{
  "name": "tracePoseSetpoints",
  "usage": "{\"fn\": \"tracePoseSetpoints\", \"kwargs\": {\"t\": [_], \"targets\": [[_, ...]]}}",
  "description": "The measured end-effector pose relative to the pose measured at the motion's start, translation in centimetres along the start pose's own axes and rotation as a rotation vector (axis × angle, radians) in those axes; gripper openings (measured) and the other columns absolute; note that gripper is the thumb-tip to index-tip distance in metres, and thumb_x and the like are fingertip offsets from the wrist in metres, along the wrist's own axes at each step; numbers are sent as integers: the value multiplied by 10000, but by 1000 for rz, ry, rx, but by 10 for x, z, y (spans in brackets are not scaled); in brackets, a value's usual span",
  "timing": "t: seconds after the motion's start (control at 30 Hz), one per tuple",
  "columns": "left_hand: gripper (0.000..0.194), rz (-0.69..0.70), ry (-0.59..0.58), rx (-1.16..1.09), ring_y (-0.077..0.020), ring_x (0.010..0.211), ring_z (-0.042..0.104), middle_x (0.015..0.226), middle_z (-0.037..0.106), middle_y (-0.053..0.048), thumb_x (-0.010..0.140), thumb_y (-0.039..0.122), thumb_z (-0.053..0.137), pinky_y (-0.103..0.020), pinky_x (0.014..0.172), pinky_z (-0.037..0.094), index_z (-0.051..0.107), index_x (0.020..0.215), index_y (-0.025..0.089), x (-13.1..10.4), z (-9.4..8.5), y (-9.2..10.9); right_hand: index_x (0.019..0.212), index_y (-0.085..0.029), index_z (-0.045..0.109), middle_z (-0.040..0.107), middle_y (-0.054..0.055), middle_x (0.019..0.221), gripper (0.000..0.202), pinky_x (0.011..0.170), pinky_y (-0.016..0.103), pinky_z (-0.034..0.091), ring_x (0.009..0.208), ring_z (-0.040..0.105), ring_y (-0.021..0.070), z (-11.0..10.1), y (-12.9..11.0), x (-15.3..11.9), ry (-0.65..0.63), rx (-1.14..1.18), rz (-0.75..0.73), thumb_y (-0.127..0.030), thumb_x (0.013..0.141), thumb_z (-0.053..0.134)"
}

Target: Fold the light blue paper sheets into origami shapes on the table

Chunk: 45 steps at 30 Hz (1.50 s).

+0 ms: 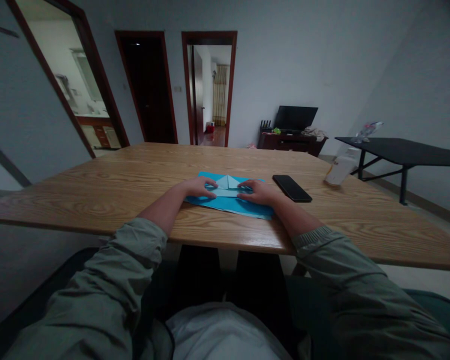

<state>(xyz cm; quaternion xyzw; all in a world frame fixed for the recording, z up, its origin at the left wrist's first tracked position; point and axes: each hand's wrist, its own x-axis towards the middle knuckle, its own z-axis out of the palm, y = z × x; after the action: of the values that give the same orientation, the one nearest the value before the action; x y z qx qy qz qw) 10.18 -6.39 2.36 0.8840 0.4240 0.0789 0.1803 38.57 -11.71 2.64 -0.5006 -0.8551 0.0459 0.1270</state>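
Note:
A light blue folded paper (228,192) with a pointed, triangular top and a straight band along its lower part lies on brighter blue sheets (228,204) on the wooden table. My left hand (200,187) has its thumb and fingers on the left end of the folded paper. At the right end, my right hand (258,192) holds it in the same way, thumb at the lower edge and fingers above. The triangular peak shows between the two hands.
A black phone (292,188) lies right of my right hand. Farther right stands a clear bottle with a label (340,170). The wooden table's (135,172) near edge runs just before my body. A black table (408,150) stands beyond at the right.

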Motion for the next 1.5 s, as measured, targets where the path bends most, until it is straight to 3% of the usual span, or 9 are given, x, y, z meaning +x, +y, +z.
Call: {"fn": "tracePoseSetpoints", "kwargs": {"t": [0.13, 0.33, 0.47, 0.63, 0.8, 1.07, 1.2, 1.33, 1.5], "targets": [[587, -25, 35, -6, -230, 1191, 491, 1315, 541, -37, 717, 589, 575, -299, 1023, 343, 602, 1202, 258, -2, -1, 1, 1219, -255, 595, 607, 69, 1220, 499, 938, 349, 415, 1075, 572, 247, -1, -1, 0, 9, -24, 2, -549, 818, 550], [652, -34, 21, -13, -228, 1206, 475, 1334, 524, -20, 634, 608, 652, -290, 1029, 334, 595, 1205, 298, -5, -2, 2, 1151, -249, 633, 645, 72, 1150, 455, 859, 317, 435, 1000, 601, 239, -2, -4, 0, 30, -36, 45, -544, 906, 389], [573, -28, 49, -39, -217, 1136, 525, 1280, 568, -27, 717, 611, 563, -289, 980, 378, 614, 1186, 286, -3, -2, 2, 1083, -226, 658, 681, 88, 1032, 502, 790, 293, 437, 921, 619, 234, -2, -3, 0, 61, -59, 101, -565, 921, 326], [498, -99, 92, -7, -195, 901, 601, 1023, 679, -38, 786, 545, 491, -282, 811, 450, 646, 1143, 235, -1, -2, -1, 1015, -207, 668, 693, 80, 949, 470, 735, 269, 428, 831, 625, 205, 0, 0, 2, 104, -60, 127, -519, 942, 324], [442, -95, 112, 36, -178, 744, 590, 790, 672, -25, 807, 530, 451, -282, 716, 452, 703, 940, 192, 1, 0, -4, 1055, -219, 646, 686, 68, 980, 353, 741, 271, 440, 858, 624, 210, 4, 6, 4, 156, -44, 130, -462, 918, 430], [414, -77, 249, -75, -199, 1007, 587, 1102, 653, -61, 767, 384, 545, -280, 873, 446, 641, 1121, 192, 1, 0, -7, 1191, -237, 569, 649, 59, 1047, 347, 777, 286, 450, 865, 610, 201, 8, 12, 5, 220, 19, 199, -335, 861, 520], [417, -87, 251, -69, -198, 954, 598, 1039, 659, -69, 767, 366, 541, -288, 856, 456, 643, 1131, 190, 0, -1, -5, 1238, -229, 525, 630, 69, 1060, 423, 794, 283, 445, 878, 604, 197, 9, 14, 5, 236, 70, 173, -294, 821, 550], [412, -135, 284, -78, -168, 785, 597, 910, 655, -51, 766, 364, 517, -274, 733, 466, 637, 1123, 196, 2, 1, -10, 1316, -217, 439, 637, 72, 1005, 474, 764, 270, 442, 839, 601, 183, 11, 16, 6, 250, 119, 183, -303, 854, 502], [375, -194, 361, -132, -156, 704, 569, 812, 636, -33, 703, 421, 603, -264, 660, 432, 616, 992, 183, 7, 4, -20, 1332, -210, 401, 633, 41, 886, 500, 679, 243, 422, 726, 582, 159, 13, 20, 7, 261, 122, 225, -297, 850, 502]]}}
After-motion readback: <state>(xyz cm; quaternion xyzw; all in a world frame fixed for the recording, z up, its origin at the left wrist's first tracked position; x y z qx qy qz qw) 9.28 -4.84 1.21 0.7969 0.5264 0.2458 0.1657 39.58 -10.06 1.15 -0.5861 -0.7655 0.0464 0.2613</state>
